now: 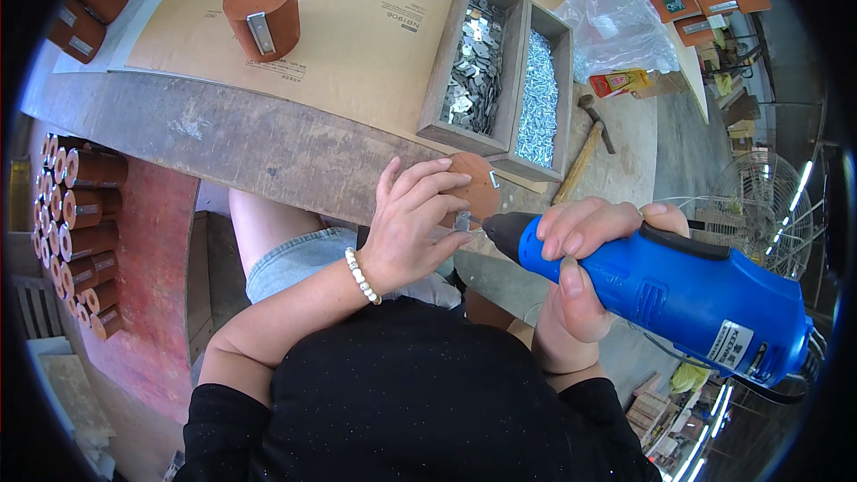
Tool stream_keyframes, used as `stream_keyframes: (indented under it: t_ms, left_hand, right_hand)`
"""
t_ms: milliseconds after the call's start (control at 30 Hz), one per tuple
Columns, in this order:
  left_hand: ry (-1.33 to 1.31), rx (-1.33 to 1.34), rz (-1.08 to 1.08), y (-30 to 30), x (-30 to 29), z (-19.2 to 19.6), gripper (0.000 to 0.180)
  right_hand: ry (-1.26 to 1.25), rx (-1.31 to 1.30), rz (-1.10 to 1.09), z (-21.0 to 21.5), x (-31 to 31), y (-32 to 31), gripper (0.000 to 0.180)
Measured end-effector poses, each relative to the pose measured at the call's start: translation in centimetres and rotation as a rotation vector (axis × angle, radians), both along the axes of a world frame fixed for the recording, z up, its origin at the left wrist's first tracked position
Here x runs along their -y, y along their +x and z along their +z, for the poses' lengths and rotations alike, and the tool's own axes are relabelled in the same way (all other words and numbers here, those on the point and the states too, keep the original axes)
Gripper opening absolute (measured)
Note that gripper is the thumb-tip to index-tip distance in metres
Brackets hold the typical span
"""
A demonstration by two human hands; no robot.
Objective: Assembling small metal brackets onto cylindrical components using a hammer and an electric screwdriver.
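Blue plastic, smooth and rounded, the electric screwdriver sits gripped in the right hand. Its tip meets a small metal plate on a brown wooden cylinder, mostly hidden under the closed left hand at the worn bench edge.

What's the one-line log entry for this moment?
left hand: holds brown wooden piece | right hand: grips blue power screwdriver | tip: at metal bracket | trays: beyond

Worn wooden workbench, cardboard sheet on top. Floor fan at right. Concrete floor, probably. Light strips reflecting at lower right.
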State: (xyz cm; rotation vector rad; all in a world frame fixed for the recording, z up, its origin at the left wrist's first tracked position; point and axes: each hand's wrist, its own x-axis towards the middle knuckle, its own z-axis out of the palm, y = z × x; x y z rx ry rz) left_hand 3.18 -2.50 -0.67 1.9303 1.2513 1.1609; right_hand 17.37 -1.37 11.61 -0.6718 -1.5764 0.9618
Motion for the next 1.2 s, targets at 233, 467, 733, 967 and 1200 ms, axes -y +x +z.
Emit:
stream_keyframes:
  t_ms: [233,467,733,967,1200]
  left_hand:
    - [0.034,0.036,-0.002,-0.1,0.1,-0.5,0.033]
    - [0.027,0.073,-0.005,-0.1,0.1,-0.7,0.032]
    - [0.043,0.098,0.003,0.0,0.2,-0.9,0.034]
    - [0.035,0.102,0.002,0.0,0.2,-0.8,0.033]
    - [0.059,0.083,0.007,-0.1,0.3,-0.9,0.034]
  right_hand:
    - [0.006,0.035,0.002,0.0,-0.1,-0.4,0.059]
    - [-0.038,-0.011,-0.003,0.0,-0.5,-0.6,0.058]
    - [-0.073,-0.007,0.055,-0.3,-0.9,-0.8,0.055]
    - [-0.05,-0.011,0.055,-0.8,-1.1,-0.8,0.056]
    - [-0.047,0.058,0.068,-0.5,-1.0,-1.0,0.058]
